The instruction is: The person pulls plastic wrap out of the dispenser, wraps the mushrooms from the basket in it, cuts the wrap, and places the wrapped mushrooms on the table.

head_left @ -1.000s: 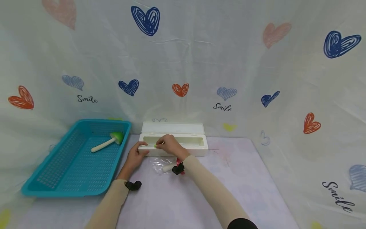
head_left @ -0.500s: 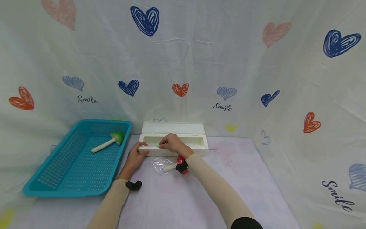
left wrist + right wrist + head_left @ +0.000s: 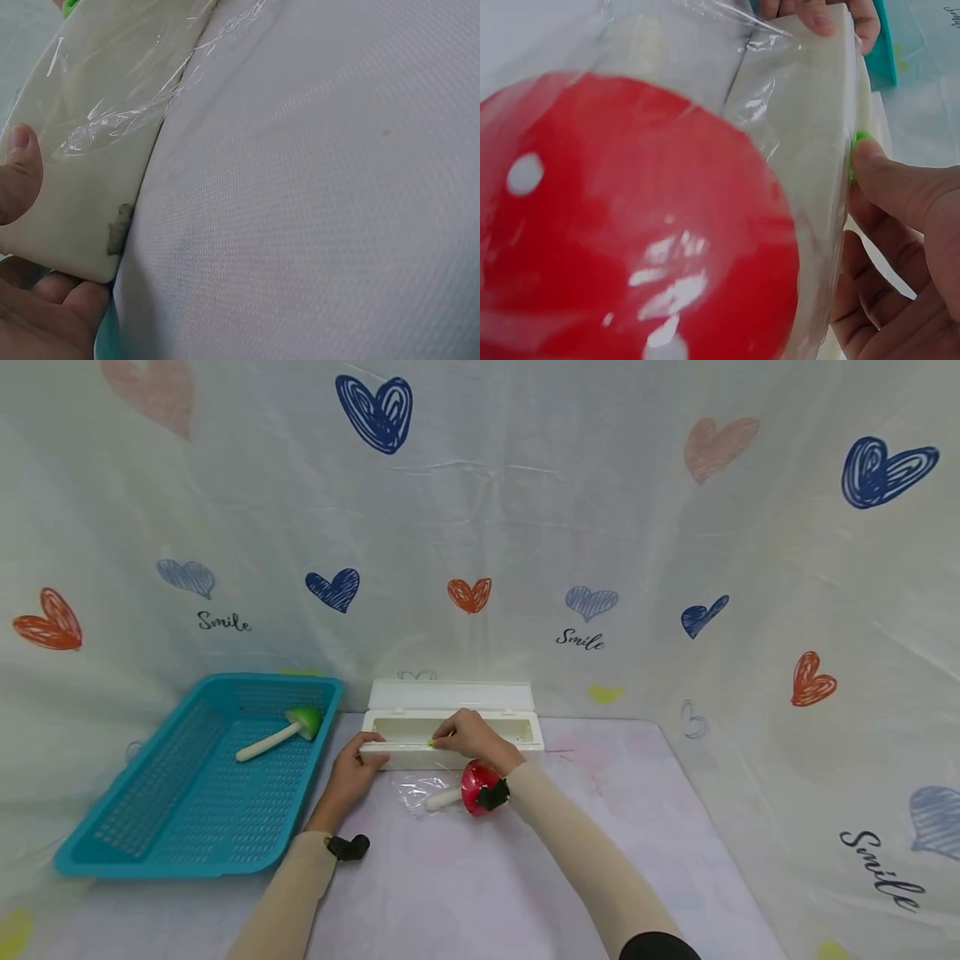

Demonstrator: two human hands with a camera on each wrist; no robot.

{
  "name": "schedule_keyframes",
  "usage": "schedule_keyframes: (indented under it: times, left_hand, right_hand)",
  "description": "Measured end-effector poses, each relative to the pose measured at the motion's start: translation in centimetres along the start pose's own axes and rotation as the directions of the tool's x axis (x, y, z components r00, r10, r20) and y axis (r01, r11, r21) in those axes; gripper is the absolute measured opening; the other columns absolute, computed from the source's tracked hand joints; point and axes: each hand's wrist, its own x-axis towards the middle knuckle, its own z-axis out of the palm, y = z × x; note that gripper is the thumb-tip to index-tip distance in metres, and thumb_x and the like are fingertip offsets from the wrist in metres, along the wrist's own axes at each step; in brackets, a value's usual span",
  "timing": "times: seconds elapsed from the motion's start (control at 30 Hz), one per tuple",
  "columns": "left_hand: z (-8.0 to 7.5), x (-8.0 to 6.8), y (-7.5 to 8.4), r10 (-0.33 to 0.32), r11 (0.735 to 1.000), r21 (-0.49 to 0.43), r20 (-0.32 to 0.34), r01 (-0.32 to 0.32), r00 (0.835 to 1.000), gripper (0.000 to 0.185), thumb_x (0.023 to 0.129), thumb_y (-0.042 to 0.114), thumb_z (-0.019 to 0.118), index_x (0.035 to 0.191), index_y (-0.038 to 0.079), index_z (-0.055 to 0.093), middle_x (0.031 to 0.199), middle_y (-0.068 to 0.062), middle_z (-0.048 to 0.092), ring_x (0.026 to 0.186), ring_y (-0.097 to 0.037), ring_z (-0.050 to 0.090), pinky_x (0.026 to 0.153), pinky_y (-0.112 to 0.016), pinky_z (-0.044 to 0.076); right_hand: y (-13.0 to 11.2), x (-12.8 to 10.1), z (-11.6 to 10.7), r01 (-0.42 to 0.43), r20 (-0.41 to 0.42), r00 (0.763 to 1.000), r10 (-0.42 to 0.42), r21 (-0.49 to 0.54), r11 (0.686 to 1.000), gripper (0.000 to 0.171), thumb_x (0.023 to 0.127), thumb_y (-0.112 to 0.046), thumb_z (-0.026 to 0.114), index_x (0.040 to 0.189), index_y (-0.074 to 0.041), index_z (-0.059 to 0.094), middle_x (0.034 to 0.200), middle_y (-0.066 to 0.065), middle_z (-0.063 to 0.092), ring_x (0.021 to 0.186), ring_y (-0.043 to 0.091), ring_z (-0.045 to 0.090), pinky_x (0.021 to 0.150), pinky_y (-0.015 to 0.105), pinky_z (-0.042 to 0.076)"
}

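A long white cling film dispenser [image 3: 412, 759] stands at the back of the table, its lid [image 3: 450, 696] raised. My left hand [image 3: 352, 779] grips its left end, thumb on the front face [image 3: 21, 176] and fingers round the end. My right hand [image 3: 474, 737] pinches a small green slide cutter [image 3: 859, 141] on the front top edge, near the middle. Clear cling film [image 3: 411, 788] hangs over the dispenser's front onto the table. A toy mushroom with a white-spotted red cap [image 3: 667, 180] and white stem [image 3: 442, 799] lies with the film before the dispenser, partly behind my right wrist.
To the left sits a blue-green plastic basket [image 3: 198, 860] with a green-capped toy mushroom [image 3: 303, 722] in it. A hanging sheet printed with hearts [image 3: 469, 596] rises behind the table [image 3: 420, 893]. Black cameras are strapped to both wrists.
My right hand has moved right along the dispenser's edge with the green slide cutter, uncovering more of the red cap. The left hand has kept its grip on the left end.
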Motion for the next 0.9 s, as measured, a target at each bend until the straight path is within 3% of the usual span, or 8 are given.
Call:
schedule_keyframes:
  times: [0.37, 0.7, 0.9]
  left_hand:
    - [-0.3, -0.1, 0.0, 0.023, 1.000, -0.004, 0.000, -0.023, 1.000, 0.030, 0.099, 0.009, 0.069, 0.125, 0.003, 0.058, 0.139, -0.026, 0.058, 0.122, -0.037, 0.057, 0.104, -0.055, 0.045]
    - [-0.5, -0.2, 0.1, -0.017, 0.999, -0.031, 0.024, 0.018, 1.000, 0.030, 0.099, 0.009, 0.068, 0.127, 0.003, 0.056, 0.141, -0.025, 0.056, 0.124, -0.037, 0.055, 0.106, -0.055, 0.045]
    - [-0.5, -0.3, 0.3, -0.022, 1.000, -0.019, 0.027, 0.023, 0.999, 0.029, 0.101, 0.010, 0.066, 0.127, 0.005, 0.056, 0.143, -0.023, 0.056, 0.124, -0.036, 0.054, 0.108, -0.055, 0.044]
  right_hand:
    - [1.9, -1.2, -1.3, -0.004, 0.010, 1.000, 0.004, 0.017, 1.000, 0.012, 0.093, -0.015, 0.077, 0.102, -0.008, 0.082, 0.101, 0.005, 0.080, 0.086, 0.009, 0.067, 0.073, 0.021, 0.054]
    - [3.1, -2.2, -1.9, -0.021, -0.012, 1.000, 0.021, -0.001, 1.000, 0.013, 0.093, -0.016, 0.078, 0.102, -0.008, 0.082, 0.100, 0.005, 0.080, 0.086, 0.011, 0.066, 0.075, 0.024, 0.056]
    - [3.8, -2.7, -2.2, -0.075, -0.029, 0.997, 0.075, 0.016, 0.997, 0.014, 0.094, -0.018, 0.077, 0.104, -0.009, 0.082, 0.102, 0.004, 0.079, 0.088, 0.012, 0.066, 0.076, 0.025, 0.056]
